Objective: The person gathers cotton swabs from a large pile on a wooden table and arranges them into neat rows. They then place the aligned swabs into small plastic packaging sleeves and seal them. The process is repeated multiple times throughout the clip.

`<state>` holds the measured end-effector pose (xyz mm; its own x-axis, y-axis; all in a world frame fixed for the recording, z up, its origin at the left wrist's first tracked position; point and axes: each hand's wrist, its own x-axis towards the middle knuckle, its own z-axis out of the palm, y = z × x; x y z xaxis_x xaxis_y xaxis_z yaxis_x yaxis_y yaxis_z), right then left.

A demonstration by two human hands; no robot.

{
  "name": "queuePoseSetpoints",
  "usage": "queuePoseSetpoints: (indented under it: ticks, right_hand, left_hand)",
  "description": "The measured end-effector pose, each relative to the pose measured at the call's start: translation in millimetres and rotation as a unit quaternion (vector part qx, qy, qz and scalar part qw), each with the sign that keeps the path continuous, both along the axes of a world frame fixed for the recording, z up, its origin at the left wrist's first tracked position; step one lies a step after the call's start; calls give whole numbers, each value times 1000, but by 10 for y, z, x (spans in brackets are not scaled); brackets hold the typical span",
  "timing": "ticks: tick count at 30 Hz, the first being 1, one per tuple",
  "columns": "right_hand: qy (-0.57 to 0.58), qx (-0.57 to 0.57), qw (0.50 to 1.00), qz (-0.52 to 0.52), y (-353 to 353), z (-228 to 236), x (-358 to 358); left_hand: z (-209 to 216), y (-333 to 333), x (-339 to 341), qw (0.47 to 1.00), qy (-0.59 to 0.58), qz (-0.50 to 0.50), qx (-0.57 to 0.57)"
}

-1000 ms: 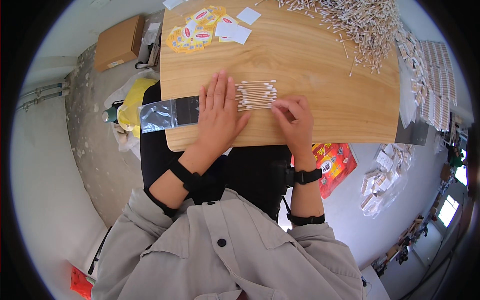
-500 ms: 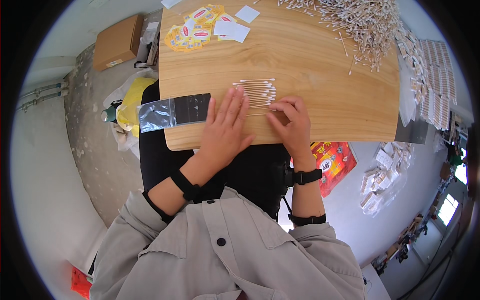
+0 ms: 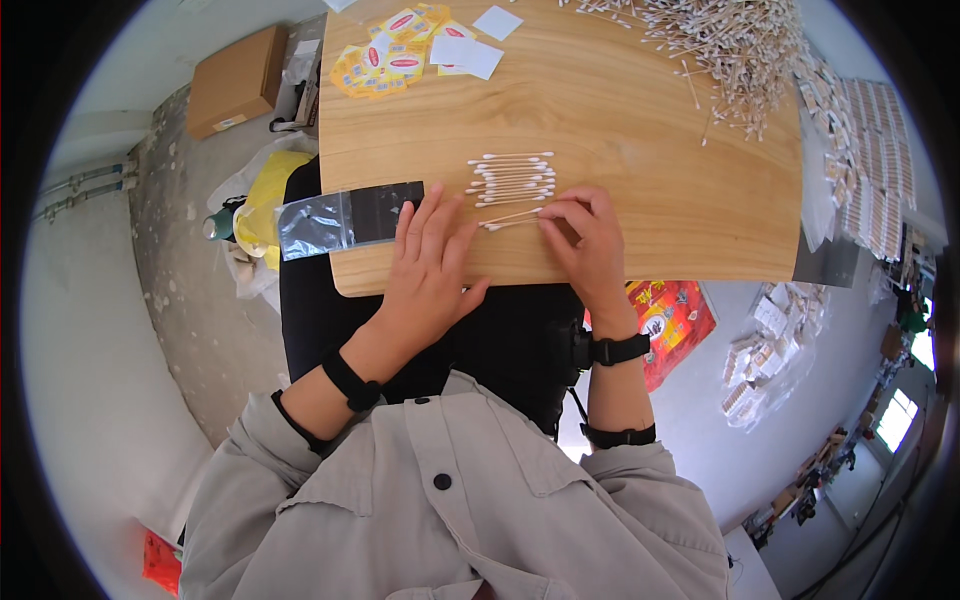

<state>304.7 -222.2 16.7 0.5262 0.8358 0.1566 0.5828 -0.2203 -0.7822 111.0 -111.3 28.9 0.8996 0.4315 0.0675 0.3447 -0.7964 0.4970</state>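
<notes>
Several white-tipped cotton swabs (image 3: 512, 180) lie side by side in a rough row on the wooden table (image 3: 640, 180). Slightly nearer to me, a small group of swabs (image 3: 508, 219) lies apart from that row and slants. My right hand (image 3: 590, 245) is curled, with thumb and forefinger pinched at the right tips of this group. My left hand (image 3: 425, 275) is open and palm down at the table's front edge, its fingers spread. Its fingertips are beside a flat clear plastic bag (image 3: 312, 228), whose other end lies over a dark patch.
A large heap of loose swabs (image 3: 725, 60) covers the far right. Yellow packets (image 3: 385, 65) and white cards (image 3: 465, 55) lie at the far left. Bundled swabs (image 3: 870, 170) lie beyond the right edge, and a red printed bag (image 3: 670, 325) is below the table.
My left hand has drawn back left and toward me, off the row of swabs. The nearest swabs are now separated from the row and slanted. My right hand has hardly moved.
</notes>
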Motion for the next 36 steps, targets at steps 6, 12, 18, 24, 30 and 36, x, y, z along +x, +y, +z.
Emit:
queuePoseSetpoints:
  ticks: [6,12,18,24,30,36]
  right_hand:
    - [-5,3,1000,-10,3,-11,-6]
    - [3,7,999,-42,54,-27,-53]
    - [-9,0,997,-78,122,-95,-99]
    - [28,25,993,-111,122,-110,-93]
    - [208,212,928,-226,248,-313,-130]
    - [245,205,943,-94,556,-425,-91]
  left_hand:
    - [-27,-4,5,1000,9,-5,7]
    - [-45,-13,25,1000,-6,-6,8]
    - [-43,-53,70,999,2,-33,12]
    - [-94,-39,104,1000,-9,-4,10]
    - [-216,-31,302,996,25,80,38]
    - [-328,-86,557,995,11,87,43]
